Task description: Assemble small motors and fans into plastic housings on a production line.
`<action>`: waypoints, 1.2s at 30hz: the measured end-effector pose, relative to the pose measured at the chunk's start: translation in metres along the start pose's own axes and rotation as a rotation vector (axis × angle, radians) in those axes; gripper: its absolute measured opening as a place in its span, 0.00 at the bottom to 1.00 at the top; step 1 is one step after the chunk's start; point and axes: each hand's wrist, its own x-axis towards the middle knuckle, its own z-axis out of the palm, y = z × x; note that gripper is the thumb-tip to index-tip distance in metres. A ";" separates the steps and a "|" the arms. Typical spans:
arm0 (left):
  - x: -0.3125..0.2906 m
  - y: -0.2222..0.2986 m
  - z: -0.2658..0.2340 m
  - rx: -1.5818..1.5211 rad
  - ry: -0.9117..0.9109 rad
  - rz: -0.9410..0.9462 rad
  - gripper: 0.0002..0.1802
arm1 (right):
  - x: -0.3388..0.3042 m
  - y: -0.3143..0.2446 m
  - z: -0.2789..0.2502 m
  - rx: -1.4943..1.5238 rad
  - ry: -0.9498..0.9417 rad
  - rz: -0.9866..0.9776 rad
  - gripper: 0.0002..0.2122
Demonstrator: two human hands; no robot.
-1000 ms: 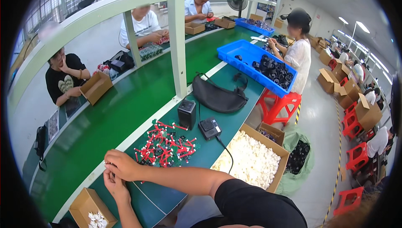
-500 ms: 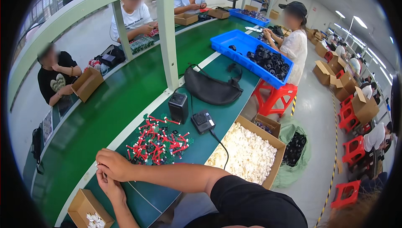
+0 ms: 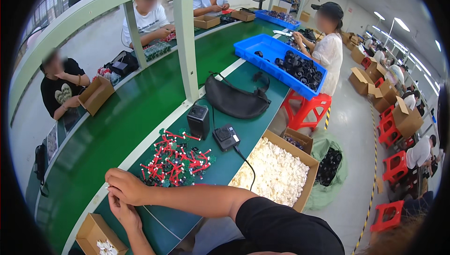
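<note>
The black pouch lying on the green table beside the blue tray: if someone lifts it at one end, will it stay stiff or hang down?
The black pouch would probably sag: it lies flat and slumped, with soft curved edges. Its loose strap may trail and catch. It looks fairly light and unlikely to roll.

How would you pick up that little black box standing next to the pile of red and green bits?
Probably grip the small black box across its two upright side faces, coming from above. It stands upright on the worktop, taller than wide, with its top free. A cable leads toward it, the pile of red and green parts lies in front and a flat black device beside it, so low approaches look crowded.
</note>
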 end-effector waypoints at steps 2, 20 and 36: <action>0.000 0.000 0.004 -0.009 -0.009 0.003 0.21 | 0.001 -0.001 -0.003 -0.011 0.011 0.001 0.06; -0.001 -0.001 0.002 -0.032 -0.078 -0.016 0.26 | 0.001 0.001 -0.001 -0.097 0.021 -0.084 0.06; 0.000 -0.004 -0.003 -0.019 -0.086 -0.020 0.25 | -0.001 0.002 0.001 -0.083 0.001 -0.067 0.07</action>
